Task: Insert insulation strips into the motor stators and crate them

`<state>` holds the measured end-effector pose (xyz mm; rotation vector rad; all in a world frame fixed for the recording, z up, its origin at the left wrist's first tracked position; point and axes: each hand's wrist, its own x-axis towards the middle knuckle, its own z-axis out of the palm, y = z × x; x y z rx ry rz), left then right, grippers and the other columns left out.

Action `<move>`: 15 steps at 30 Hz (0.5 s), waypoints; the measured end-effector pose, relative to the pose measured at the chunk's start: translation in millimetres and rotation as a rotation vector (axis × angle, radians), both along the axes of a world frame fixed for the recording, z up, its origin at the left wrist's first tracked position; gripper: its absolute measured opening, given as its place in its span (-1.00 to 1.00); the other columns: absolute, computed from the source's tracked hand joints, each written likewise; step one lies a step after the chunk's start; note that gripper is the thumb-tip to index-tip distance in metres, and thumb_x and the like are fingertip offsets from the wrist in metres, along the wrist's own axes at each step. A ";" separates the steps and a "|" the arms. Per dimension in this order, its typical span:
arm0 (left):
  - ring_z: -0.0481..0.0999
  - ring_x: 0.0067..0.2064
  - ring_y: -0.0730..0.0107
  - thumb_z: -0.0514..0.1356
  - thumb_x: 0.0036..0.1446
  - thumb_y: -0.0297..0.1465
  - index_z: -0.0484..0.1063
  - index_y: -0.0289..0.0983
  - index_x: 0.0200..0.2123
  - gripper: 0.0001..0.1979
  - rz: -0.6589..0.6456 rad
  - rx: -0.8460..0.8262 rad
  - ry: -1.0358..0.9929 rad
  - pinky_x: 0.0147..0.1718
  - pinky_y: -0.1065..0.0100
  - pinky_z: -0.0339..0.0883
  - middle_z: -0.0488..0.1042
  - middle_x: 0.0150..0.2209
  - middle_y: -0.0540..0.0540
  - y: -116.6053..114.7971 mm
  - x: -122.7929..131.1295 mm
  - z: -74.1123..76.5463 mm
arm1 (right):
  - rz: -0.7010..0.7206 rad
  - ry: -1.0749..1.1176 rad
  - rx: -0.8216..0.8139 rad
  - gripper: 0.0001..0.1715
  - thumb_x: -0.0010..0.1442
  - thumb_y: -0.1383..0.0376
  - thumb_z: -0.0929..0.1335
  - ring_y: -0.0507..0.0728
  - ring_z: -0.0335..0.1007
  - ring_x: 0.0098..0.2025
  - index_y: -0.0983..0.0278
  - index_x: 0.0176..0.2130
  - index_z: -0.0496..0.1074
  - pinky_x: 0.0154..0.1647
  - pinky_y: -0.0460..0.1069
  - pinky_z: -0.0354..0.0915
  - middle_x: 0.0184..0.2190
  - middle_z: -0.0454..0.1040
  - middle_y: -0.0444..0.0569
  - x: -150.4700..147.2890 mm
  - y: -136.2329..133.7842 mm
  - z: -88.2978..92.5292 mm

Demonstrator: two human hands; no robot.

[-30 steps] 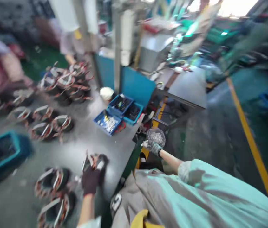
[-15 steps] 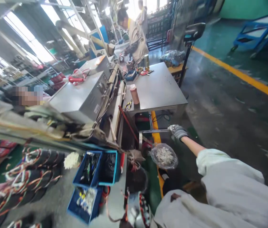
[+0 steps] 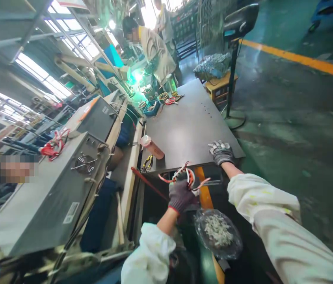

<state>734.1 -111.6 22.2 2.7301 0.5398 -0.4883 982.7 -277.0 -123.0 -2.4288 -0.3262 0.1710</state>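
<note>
Head cam, what you see:

1. Your L hand [image 3: 181, 197] wears a black glove w/ a red cuff. Its fingers [image 3: 175, 192] curl shut on a bunch of red, white and orange wire leads [image 3: 185, 175], held up just above your hand. The glove hides where the leads end, so you can't tell what they join to.
2. Your R hand [image 3: 221, 153] wears a gray and white work glove. It's open, fingers spread, holding nothing. It's right at the front edge of the steel table [image 3: 190, 126]; can't tell if it touches.
3. A clear plastic bag [image 3: 218, 232] of silver metal bits sits just below your hands. Can't tell what holds it up.
4. On the table near you: a tan can [image 3: 151, 146] lying tilted and yellow-handled pliers [image 3: 147, 163]. A red rod [image 3: 148, 183] runs below the edge.
5. Left of the table: a gray machine box [image 3: 51, 189] w/ a round fan [image 3: 85, 163], red wires [image 3: 54, 144] on top.
6. Far end: a co-worker [image 3: 154, 51] in a tan jacket, beside a blue tray [image 3: 151, 108].
7. Right side: a black stool seat [image 3: 240, 19] on a pole, a yellow floor line [image 3: 296, 59].
</note>
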 end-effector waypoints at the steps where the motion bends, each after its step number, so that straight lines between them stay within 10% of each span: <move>1: 0.78 0.14 -0.21 0.45 0.32 0.04 0.80 -0.15 0.06 -0.55 -0.081 0.092 0.040 0.16 -0.04 0.57 0.81 0.03 -0.28 2.4 32.1 0.0 | 0.011 -0.012 -0.018 -0.48 0.60 0.30 0.24 0.36 0.34 0.54 0.27 0.27 0.68 0.62 0.37 0.08 0.45 0.55 0.38 2.4 -0.9 -6.6; 4: 0.71 0.24 -0.28 0.39 0.42 -0.12 0.73 -0.22 0.21 -0.56 -0.204 0.250 0.086 0.22 -0.20 0.48 0.76 0.14 -0.42 8.8 114.9 -3.0 | 0.069 -0.058 -0.107 -0.46 0.60 0.32 0.27 0.40 0.23 0.65 0.24 0.39 0.61 0.71 0.39 -0.08 0.59 0.42 0.31 2.5 -5.0 -20.3; 9: 0.42 0.54 -0.26 -0.01 0.63 -0.37 0.37 -0.26 0.62 -0.39 0.026 0.417 -0.214 0.36 -0.31 0.37 0.48 0.52 -0.49 27.8 183.2 -1.2 | 0.074 -0.056 -0.182 -0.41 0.66 0.25 0.22 0.42 0.21 0.65 0.30 0.49 0.51 0.74 0.39 -0.12 0.60 0.40 0.32 -3.8 -7.4 -21.3; 12: 0.29 0.63 -0.22 0.01 0.62 -0.38 0.34 -0.24 0.64 -0.38 0.030 0.398 -0.290 0.45 -0.26 0.35 0.35 0.63 -0.42 27.8 160.9 3.0 | 0.053 -0.053 -0.162 -0.42 0.64 0.25 0.23 0.41 0.23 0.65 0.28 0.47 0.53 0.75 0.39 -0.13 0.56 0.45 0.30 -4.9 -6.1 -18.9; 15: 0.51 0.49 -0.17 0.12 0.58 -0.37 0.44 -0.20 0.58 -0.41 -0.015 0.258 -0.210 0.47 -0.19 0.41 0.56 0.47 -0.39 13.1 78.8 -6.0 | 0.023 -0.077 -0.079 -0.45 0.57 0.30 0.28 0.42 0.30 0.61 0.26 0.38 0.61 0.72 0.44 -0.06 0.48 0.54 0.30 -3.8 -12.2 -13.9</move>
